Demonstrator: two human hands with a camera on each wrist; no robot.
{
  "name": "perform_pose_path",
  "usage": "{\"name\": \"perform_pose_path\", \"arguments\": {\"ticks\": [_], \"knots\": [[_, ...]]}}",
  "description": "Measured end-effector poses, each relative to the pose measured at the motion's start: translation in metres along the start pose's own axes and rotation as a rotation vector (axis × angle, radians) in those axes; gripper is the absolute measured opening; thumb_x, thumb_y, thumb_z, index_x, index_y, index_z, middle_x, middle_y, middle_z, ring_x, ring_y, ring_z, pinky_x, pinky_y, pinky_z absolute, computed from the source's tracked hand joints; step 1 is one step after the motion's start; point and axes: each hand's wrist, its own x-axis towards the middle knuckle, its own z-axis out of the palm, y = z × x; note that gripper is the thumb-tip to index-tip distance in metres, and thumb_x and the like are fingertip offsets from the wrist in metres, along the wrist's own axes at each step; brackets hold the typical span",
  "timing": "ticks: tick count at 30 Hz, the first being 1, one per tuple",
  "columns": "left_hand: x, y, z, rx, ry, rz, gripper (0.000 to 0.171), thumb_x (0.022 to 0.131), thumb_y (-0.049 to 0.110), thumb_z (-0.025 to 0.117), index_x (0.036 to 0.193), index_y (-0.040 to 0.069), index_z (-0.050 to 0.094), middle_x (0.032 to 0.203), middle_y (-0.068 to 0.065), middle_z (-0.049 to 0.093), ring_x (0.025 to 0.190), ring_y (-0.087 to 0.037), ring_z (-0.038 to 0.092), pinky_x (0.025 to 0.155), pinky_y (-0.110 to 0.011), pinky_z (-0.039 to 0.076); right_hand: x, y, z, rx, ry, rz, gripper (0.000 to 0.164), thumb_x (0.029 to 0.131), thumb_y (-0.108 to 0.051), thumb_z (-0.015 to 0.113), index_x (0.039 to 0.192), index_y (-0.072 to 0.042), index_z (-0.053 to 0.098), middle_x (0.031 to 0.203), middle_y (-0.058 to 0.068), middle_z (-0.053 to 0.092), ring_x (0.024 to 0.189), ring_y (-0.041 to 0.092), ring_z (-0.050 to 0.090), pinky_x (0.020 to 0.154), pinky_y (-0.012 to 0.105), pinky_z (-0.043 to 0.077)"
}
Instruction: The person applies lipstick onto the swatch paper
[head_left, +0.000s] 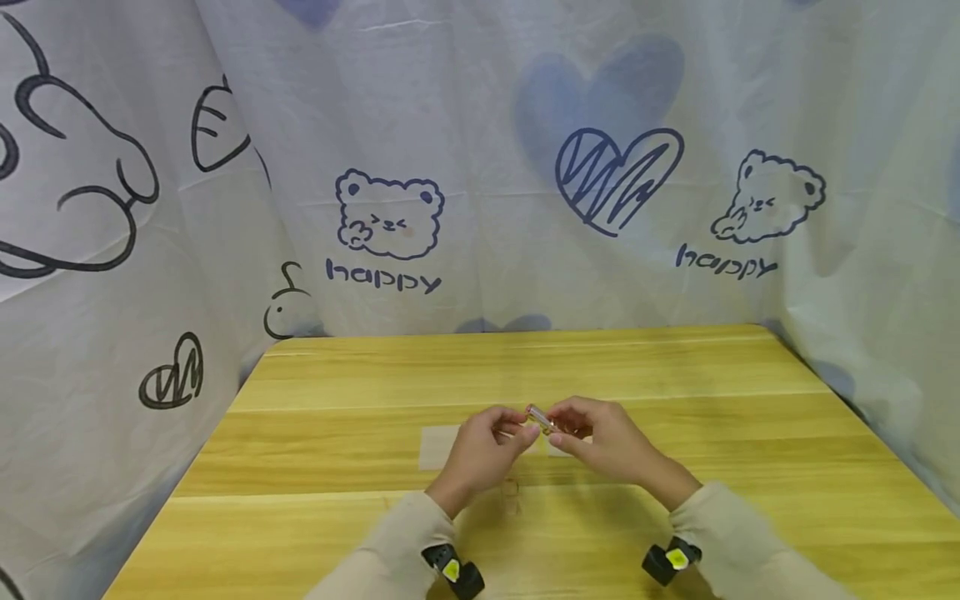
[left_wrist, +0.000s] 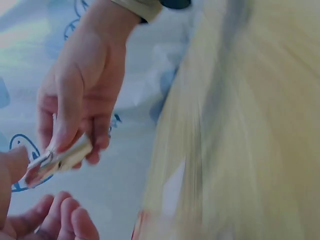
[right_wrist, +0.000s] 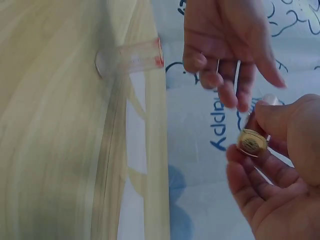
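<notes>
My right hand [head_left: 596, 433] pinches a small lipstick [head_left: 538, 417] between thumb and fingers, over the middle of the table. In the right wrist view the gold end of the lipstick [right_wrist: 251, 142] carries a round embossed mark, and a clear part shows at its other end. Relaxed and slightly bent, the fingers of my left hand [head_left: 489, 446] are close beside the lipstick's free end. The right wrist view shows that left hand [right_wrist: 227, 45] apart from the lipstick, with nothing in its fingers.
A clear container with reddish edges [right_wrist: 140, 56] is on the wooden table [head_left: 337, 467], below the hands. Pale flat sheets [head_left: 437, 448] lie under and beside the hands. A white printed curtain [head_left: 480, 125] surrounds the table's back and sides.
</notes>
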Motion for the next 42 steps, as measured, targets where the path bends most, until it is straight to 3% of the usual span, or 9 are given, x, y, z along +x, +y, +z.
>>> {"name": "perform_pose_path", "arguments": {"ticks": [6, 11, 17, 25, 33, 42], "knots": [[0.002, 0.005, 0.01, -0.41, 0.074, -0.157, 0.045, 0.092, 0.042, 0.065, 0.107, 0.0, 0.06, 0.098, -0.01, 0.062, 0.082, -0.019, 0.058, 0.064, -0.029, 0.053, 0.002, -0.009, 0.01, -0.1, 0.141, -0.097, 0.024, 0.085, -0.012, 0.077, 0.105, -0.006, 0.065, 0.088, -0.005, 0.066, 0.075, 0.006, 0.061, 0.066, 0.027, 0.055], [0.004, 0.009, 0.011, -0.615, 0.104, -0.242, 0.041, 0.091, 0.039, 0.067, 0.1, 0.0, 0.06, 0.095, -0.008, 0.058, 0.076, -0.015, 0.053, 0.057, -0.021, 0.05, 0.005, -0.011, 0.018, -0.223, 0.288, -0.235, 0.026, 0.077, -0.01, 0.083, 0.096, -0.007, 0.065, 0.082, -0.004, 0.063, 0.071, 0.006, 0.058, 0.064, 0.026, 0.053], [0.005, 0.009, 0.012, -0.691, 0.145, -0.286, 0.037, 0.089, 0.038, 0.07, 0.096, 0.003, 0.062, 0.091, -0.005, 0.058, 0.072, -0.012, 0.052, 0.053, -0.019, 0.048, 0.007, -0.009, 0.026, -0.307, 0.376, -0.364, 0.032, 0.071, -0.005, 0.086, 0.094, -0.003, 0.064, 0.084, 0.003, 0.062, 0.076, 0.013, 0.059, 0.065, 0.031, 0.054], [0.005, 0.012, 0.012, -0.758, 0.252, -0.295, 0.034, 0.085, 0.035, 0.075, 0.083, 0.007, 0.055, 0.082, -0.002, 0.056, 0.066, -0.009, 0.05, 0.05, -0.017, 0.045, 0.013, -0.015, 0.03, -0.37, 0.394, -0.443, 0.031, 0.068, -0.004, 0.088, 0.089, -0.004, 0.065, 0.086, 0.003, 0.064, 0.081, 0.017, 0.061, 0.071, 0.032, 0.054], [-0.001, 0.012, 0.015, -0.681, 0.353, -0.276, 0.031, 0.086, 0.027, 0.077, 0.076, 0.009, 0.054, 0.079, -0.002, 0.058, 0.066, -0.011, 0.047, 0.051, -0.018, 0.042, 0.013, -0.018, 0.033, -0.363, 0.378, -0.443, 0.029, 0.068, -0.004, 0.087, 0.089, -0.005, 0.066, 0.085, 0.001, 0.066, 0.078, 0.014, 0.061, 0.069, 0.031, 0.054], [-0.004, 0.015, 0.015, -0.784, 0.418, -0.253, 0.027, 0.086, 0.019, 0.076, 0.077, 0.008, 0.054, 0.079, -0.002, 0.054, 0.066, -0.01, 0.046, 0.052, -0.019, 0.041, 0.015, -0.023, 0.034, -0.357, 0.387, -0.441, 0.026, 0.07, -0.004, 0.086, 0.091, -0.005, 0.069, 0.084, 0.001, 0.068, 0.076, 0.014, 0.063, 0.068, 0.03, 0.055]]}}
